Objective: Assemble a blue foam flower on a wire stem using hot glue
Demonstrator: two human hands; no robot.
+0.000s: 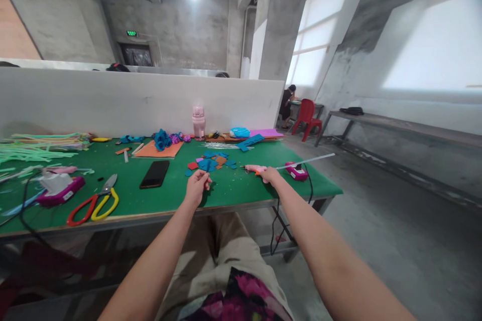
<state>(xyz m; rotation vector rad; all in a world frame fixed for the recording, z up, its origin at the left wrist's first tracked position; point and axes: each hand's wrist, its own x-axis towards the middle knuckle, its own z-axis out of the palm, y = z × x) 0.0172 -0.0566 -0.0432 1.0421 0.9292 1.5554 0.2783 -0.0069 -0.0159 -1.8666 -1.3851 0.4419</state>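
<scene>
The right grip (pixel 269 175) closes around the pink glue gun (pixel 256 168), whose nozzle (pixel 243 167) points toward the left grip (pixel 197 186), presumably so that its tip faces the other hand. A long, clear glue stick (pixel 318 158) extends to the right of the right grip. The left grip has its fingertips drawn together; whether they pinch a piece cannot be told. The coloured scraps (pixel 206 165) lie just beyond it on the green counter (pixel 233 195), probably grouped there for easy reach.

The glue gun (pixel 255 168) is pink, the tabletop (pixel 233 193) green, the scraps (pixel 207 165) mostly blue.
</scene>
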